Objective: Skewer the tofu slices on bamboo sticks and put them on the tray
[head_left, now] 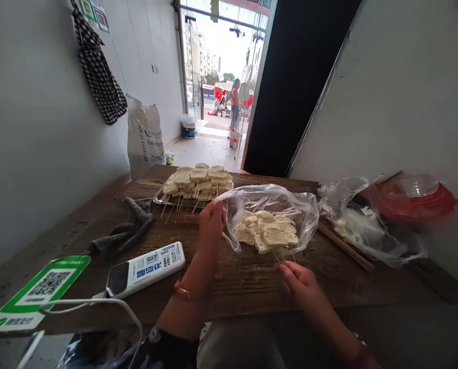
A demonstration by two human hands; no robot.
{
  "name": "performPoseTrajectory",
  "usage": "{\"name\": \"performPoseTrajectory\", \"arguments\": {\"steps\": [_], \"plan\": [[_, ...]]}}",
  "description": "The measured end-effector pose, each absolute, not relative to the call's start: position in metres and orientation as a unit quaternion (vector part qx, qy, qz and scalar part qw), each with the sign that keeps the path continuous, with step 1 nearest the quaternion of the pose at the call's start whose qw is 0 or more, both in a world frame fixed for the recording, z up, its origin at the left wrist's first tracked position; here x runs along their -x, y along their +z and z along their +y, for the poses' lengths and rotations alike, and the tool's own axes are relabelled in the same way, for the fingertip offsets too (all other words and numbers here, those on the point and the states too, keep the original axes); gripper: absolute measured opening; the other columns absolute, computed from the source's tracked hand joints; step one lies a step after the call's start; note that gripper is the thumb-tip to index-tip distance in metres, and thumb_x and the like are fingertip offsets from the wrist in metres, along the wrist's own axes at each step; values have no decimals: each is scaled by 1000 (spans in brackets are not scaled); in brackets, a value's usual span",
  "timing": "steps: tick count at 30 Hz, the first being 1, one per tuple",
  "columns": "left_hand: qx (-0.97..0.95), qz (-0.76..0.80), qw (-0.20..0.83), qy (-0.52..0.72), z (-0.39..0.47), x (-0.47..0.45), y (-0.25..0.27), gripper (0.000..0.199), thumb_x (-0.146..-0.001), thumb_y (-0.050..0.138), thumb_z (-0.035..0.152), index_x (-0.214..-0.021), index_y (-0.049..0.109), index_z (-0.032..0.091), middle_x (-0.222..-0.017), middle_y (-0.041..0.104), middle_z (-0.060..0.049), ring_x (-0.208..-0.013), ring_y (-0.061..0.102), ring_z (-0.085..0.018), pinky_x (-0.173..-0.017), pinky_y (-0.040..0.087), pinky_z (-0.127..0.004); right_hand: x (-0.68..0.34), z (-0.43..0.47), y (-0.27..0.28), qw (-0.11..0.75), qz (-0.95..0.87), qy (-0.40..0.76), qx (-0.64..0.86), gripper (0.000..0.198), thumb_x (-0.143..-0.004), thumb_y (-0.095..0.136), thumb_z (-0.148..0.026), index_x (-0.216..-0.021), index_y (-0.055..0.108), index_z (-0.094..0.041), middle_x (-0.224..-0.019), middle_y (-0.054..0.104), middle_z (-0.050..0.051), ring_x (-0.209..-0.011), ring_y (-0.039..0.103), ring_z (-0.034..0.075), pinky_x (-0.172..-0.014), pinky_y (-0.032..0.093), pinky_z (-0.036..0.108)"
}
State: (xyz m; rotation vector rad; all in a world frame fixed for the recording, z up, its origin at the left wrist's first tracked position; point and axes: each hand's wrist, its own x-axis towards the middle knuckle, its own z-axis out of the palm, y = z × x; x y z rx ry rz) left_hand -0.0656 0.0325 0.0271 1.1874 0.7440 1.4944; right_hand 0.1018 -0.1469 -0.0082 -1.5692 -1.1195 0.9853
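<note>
In front of me a clear plastic bag lies with its mouth spread toward me, several pale bread-like slices piled in it. My left hand is closed on the bag's left rim. Below the bag my right hand pinches a thin wooden skewer that runs up to the front slice. Another stick shows just right of it. Behind the bag, a metal tray carries a heap of similar skewered slices, their sticks pointing toward me.
Left on the wooden table are a dark cloth, a white power bank, a green QR-code card and a white cable. Wooden sticks, another plastic bag and a red basin lie right. A person stands outside.
</note>
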Motion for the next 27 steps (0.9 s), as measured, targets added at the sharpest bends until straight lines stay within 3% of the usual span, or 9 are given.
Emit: {"name": "performPoseTrajectory", "arguments": {"steps": [6,9,13,21,25,27], "plan": [[-470,268,555,632,30,67,31,39,-85,55,47,-62,50,16,-54,43,4,-40,29,-5,-38,19,-19,-69,-85,-17,506,-482,390,599,45,-86,50,-56,-83,65,-13,-50,44,-4,-47,35,9,-45,26,23],[-533,322,503,600,32,67,28,31,-86,55,45,-83,64,16,-56,47,5,-42,33,-6,-40,25,-20,-57,-70,-21,452,-547,404,577,37,-86,53,-47,-74,64,-14,-53,50,-2,-50,40,10,-47,29,22],[-592,363,437,571,30,66,27,38,-87,54,42,-110,68,15,-56,47,4,-50,40,-9,-48,32,-21,-59,-67,-23,421,-575,420,562,29,-86,55,-41,-84,67,-14,-54,53,-2,-49,43,10,-48,31,22],[-567,314,484,588,21,65,27,45,-91,48,48,-118,66,17,-60,45,4,-53,38,-9,-53,35,-22,-55,-57,-30,465,-558,347,593,35,-89,50,-42,-93,68,-13,-57,54,-2,-53,44,12,-50,34,22],[-603,329,413,599,22,65,27,33,-89,50,40,-104,71,19,-70,56,-1,-67,50,-14,-65,43,-25,-58,-55,-26,377,-630,346,585,35,-88,52,-43,-74,68,-14,-56,57,0,-55,48,13,-52,35,23],[-615,335,356,618,23,65,27,27,-88,50,33,-94,72,19,-81,60,-4,-79,55,-17,-75,45,-28,-69,-60,-15,335,-658,324,592,36,-88,52,-43,-74,70,-15,-59,62,2,-58,54,15,-55,38,25]]}}
